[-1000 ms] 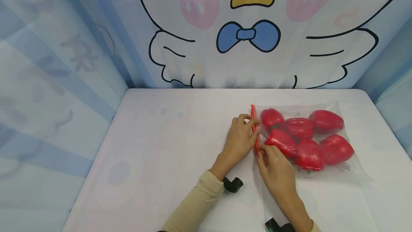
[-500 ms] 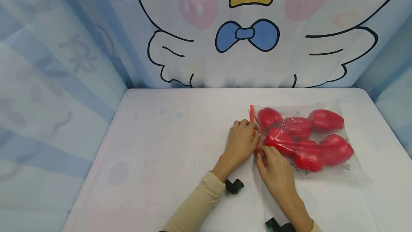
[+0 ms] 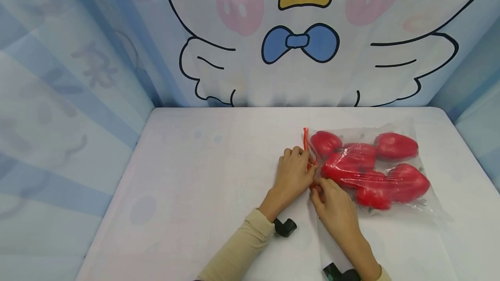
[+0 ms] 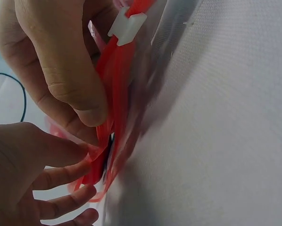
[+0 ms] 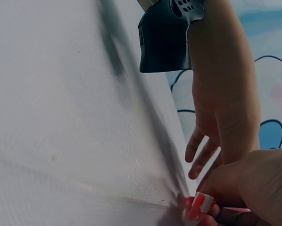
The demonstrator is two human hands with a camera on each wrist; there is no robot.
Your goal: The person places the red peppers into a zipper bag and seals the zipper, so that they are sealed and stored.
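Observation:
A clear slider zip bag [image 3: 429,206] lies on the right of the table, its red-edged mouth [image 3: 306,137] facing left. Several glossy red bell-pepper-like pieces [image 3: 396,146] fill it; their exact kind is unclear through the plastic. My left hand [image 3: 291,171] pinches the red strip near its middle, thumb against index, the other fingers loosely spread in the left wrist view. Closer to me, my right hand [image 3: 337,209] pinches the strip's near end beside the white slider [image 4: 127,27]. Beyond my left hand the strip's two edges bow apart.
A white table [image 3: 195,194] carries the bag. Behind it hangs a printed curtain [image 3: 242,73] with a cartoon figure, and another curtain [image 3: 70,142] runs along the left side. Black camera mounts [image 3: 286,227] sit at both wrists.
My left hand has slid slightly toward me along the strip. The strip's two edges have spread apart at the far end, and the red pieces have shifted a little. My right hand stays nearly still.

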